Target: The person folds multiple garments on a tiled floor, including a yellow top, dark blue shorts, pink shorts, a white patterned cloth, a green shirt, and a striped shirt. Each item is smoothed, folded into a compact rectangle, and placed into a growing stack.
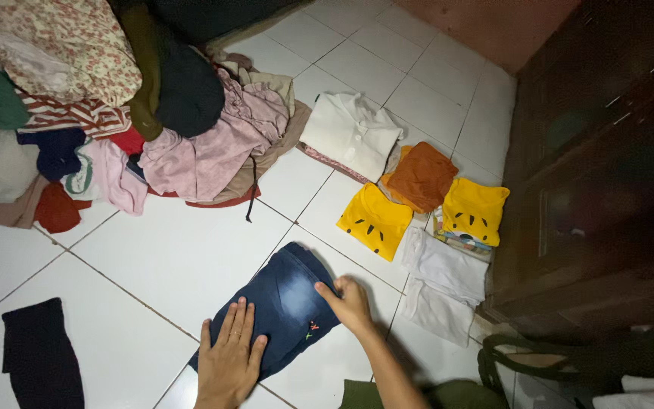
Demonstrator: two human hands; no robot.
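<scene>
A small pair of dark blue denim shorts [285, 299] lies flat on the white tiled floor [160, 257], partly folded. My left hand [228, 360] presses flat on the near end of the shorts, fingers together and stretched out. My right hand [350, 303] pinches the right edge of the denim near its upper corner. A small coloured mark shows on the fabric between the two hands.
A big heap of unfolded clothes [115, 106] fills the upper left. Folded pieces lie to the right: white shirt [351, 132], orange top [421, 176], two yellow tops [376, 220], white pieces [440, 284]. A dark cloth [39, 356] lies lower left. A dark wooden cabinet [607, 167] stands at right.
</scene>
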